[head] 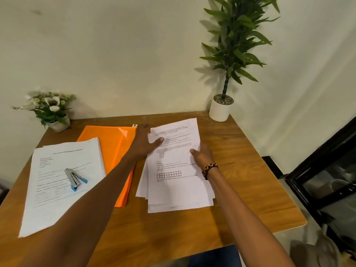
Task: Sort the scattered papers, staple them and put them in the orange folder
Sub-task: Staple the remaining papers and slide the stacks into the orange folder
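Observation:
A loose, uneven pile of printed papers (177, 182) lies at the table's middle right. My left hand (144, 142) grips the top sheet's upper left corner, thumb on top. My right hand (202, 154), with a beaded bracelet at the wrist, holds the same sheet's right edge. The orange folder (113, 149) lies flat to the left of this pile, under my left forearm. Further left sits a second, neater stack of papers (57, 185), overlapping the folder's edge. A silver and blue stapler (74, 178) rests on that stack.
The wooden table (240, 170) stands against a pale wall. A small pot of white flowers (50, 110) is at the back left corner. A tall green plant in a white pot (221, 107) is at the back right. A black-framed cabinet (327, 170) stands right of the table.

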`<action>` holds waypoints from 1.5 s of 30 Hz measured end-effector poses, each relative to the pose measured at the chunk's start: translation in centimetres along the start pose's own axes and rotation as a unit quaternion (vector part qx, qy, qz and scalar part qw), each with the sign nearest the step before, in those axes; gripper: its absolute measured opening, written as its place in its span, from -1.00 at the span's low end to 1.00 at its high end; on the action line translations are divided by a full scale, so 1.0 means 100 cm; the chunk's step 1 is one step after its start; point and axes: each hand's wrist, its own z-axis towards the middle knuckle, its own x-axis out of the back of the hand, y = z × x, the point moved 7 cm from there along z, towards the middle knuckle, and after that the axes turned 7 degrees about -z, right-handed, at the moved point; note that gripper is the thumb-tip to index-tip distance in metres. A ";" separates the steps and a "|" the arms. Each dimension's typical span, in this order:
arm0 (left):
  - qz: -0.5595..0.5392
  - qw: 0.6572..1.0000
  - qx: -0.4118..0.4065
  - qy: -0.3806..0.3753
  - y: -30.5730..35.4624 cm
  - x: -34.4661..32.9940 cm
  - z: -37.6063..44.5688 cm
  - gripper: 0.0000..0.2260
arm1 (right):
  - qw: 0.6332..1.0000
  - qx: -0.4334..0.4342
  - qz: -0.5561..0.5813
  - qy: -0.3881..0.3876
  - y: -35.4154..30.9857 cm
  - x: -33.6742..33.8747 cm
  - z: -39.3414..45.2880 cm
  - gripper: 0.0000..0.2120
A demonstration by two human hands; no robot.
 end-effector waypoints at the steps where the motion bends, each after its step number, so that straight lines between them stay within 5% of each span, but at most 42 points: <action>1: -0.020 1.000 0.007 0.009 -0.004 0.001 -0.003 -0.16 | 1.000 0.013 0.023 0.013 -0.002 0.007 0.001 -0.69; 5: -0.241 0.961 0.131 -0.044 -0.003 -0.009 -0.026 -0.08 | 0.991 0.054 0.107 0.056 -0.017 0.032 0.004 -0.70; 9: -0.359 0.921 0.100 -0.113 0.034 -0.016 -0.034 -0.61 | 0.973 0.120 0.190 0.059 -0.053 0.047 0.000 -0.64; 12: -0.424 0.901 0.076 -0.047 0.062 -0.004 -0.027 -0.66 | 0.951 0.203 0.224 0.060 -0.090 0.061 -0.004 -0.65; 17: -0.340 0.938 -0.046 0.035 0.098 0.027 -0.018 -0.51 | 0.930 0.235 0.274 0.070 -0.124 0.075 0.003 -0.62; 28: -0.310 0.950 -0.037 -0.007 0.088 0.025 -0.025 -0.47 | 0.954 0.201 0.222 0.029 -0.105 0.064 0.003 -0.50; 40: -0.348 0.937 -0.014 0.011 0.094 0.032 -0.024 -0.41 | 0.961 0.175 0.208 -0.048 -0.112 0.059 0.012 -0.68; 45: -0.313 0.950 -0.008 -0.008 0.099 0.022 -0.023 -0.67 | 0.956 0.145 0.244 -0.081 -0.112 0.053 0.015 -0.63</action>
